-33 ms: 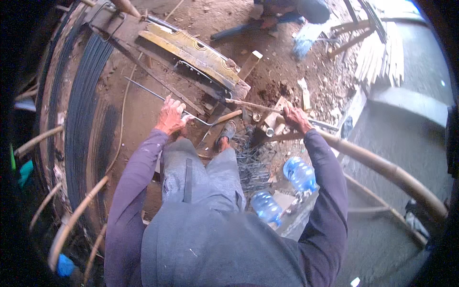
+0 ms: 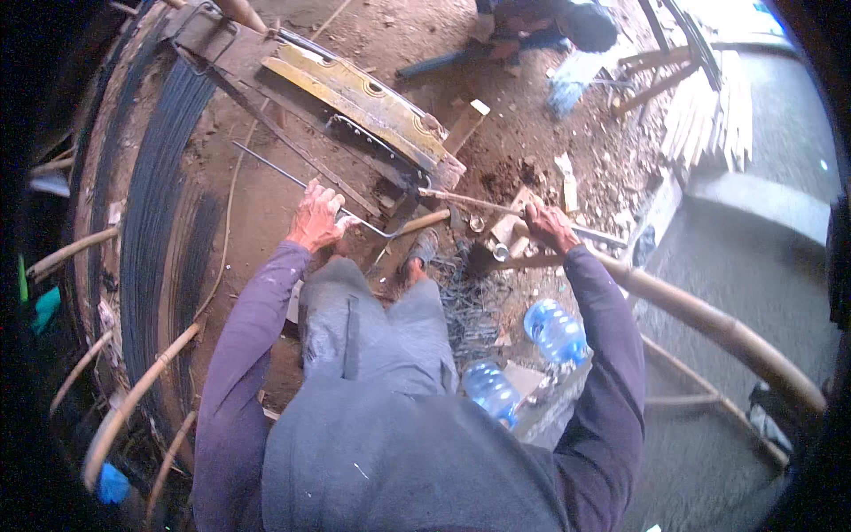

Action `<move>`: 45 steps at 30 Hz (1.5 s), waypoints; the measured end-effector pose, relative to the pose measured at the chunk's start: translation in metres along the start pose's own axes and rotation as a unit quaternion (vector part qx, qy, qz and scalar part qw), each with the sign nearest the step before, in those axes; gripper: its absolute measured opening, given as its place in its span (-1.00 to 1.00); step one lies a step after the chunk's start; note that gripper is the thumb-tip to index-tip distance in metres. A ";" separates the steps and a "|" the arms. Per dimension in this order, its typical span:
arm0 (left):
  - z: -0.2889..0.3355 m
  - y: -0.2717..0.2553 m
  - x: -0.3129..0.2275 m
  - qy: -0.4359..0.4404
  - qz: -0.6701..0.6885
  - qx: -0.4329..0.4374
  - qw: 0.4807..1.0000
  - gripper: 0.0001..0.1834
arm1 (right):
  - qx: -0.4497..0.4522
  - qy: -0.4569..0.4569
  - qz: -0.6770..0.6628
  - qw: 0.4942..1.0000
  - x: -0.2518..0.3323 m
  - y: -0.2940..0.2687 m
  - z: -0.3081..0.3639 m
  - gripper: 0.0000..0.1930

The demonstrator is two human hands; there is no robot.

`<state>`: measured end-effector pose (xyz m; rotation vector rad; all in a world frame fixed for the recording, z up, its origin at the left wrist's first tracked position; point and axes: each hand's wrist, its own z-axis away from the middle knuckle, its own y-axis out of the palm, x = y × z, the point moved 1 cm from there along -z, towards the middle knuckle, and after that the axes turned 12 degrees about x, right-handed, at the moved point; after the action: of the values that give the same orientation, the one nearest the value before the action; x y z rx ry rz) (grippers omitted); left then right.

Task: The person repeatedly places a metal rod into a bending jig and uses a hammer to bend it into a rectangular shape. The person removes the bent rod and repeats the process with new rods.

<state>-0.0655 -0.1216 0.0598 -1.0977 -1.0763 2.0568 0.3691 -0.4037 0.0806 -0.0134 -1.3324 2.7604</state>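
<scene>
My left hand point(image 2: 315, 217) is closed round a thin metal rod point(image 2: 270, 167), left of centre. One end of the rod reaches up and left; its other end curves near the wooden handle of a hammer-like tool point(image 2: 425, 221). My right hand point(image 2: 551, 229) is closed round a long bar point(image 2: 470, 199), brownish left of the hand and grey to its right. The bar's left end lies by the near end of a wooden bench point(image 2: 328, 137) topped with a yellow patterned board point(image 2: 346, 89). Both hands are apart, above my knees.
Dark rods point(image 2: 164, 168) lie bundled at left. Two clear blue bottles point(image 2: 556, 331) stand below my right hand, near cut metal pieces point(image 2: 470, 310). A bamboo pole point(image 2: 709, 315) slopes across the right. Another person point(image 2: 550, 27) crouches at the far side. Bamboo stakes point(image 2: 137, 403) project at lower left.
The whole view has shifted slightly. Both hands keep their holds, and the far person's head has moved a little.
</scene>
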 end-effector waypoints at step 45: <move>0.024 0.095 -0.134 -0.228 0.094 -0.177 0.953 -0.58 | 0.038 -0.143 0.052 0.988 -0.118 -0.035 -0.130 -0.79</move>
<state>-0.0287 -0.2823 0.0406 -0.9332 -1.6776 2.4035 0.4948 -0.2890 0.0247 0.3399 -1.3183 2.9885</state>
